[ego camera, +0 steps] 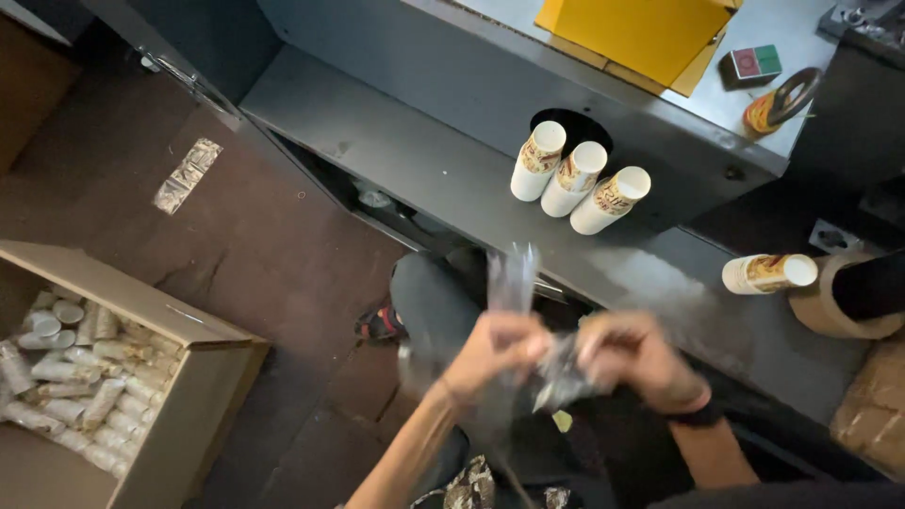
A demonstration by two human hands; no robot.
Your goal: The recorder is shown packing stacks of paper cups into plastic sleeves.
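Grey steel makes up the machine (396, 141), whose sloping front fills the upper view and serves as the worktop. Below left, a cardboard box (203, 377) on the floor is partly filled with wrapped cup stacks (71, 377), so a good share of the packing looks done. Three cup stacks (577, 176) stick out of the machine's round opening, and one more stack (768, 272) lies on the ledge to the right; these appear unbagged and left to do. In the middle, a clear plastic bag (514, 283) is blurred and holds no cups yet. The left hand (495, 353) and right hand (630, 356) are both closed, pinching it between them.
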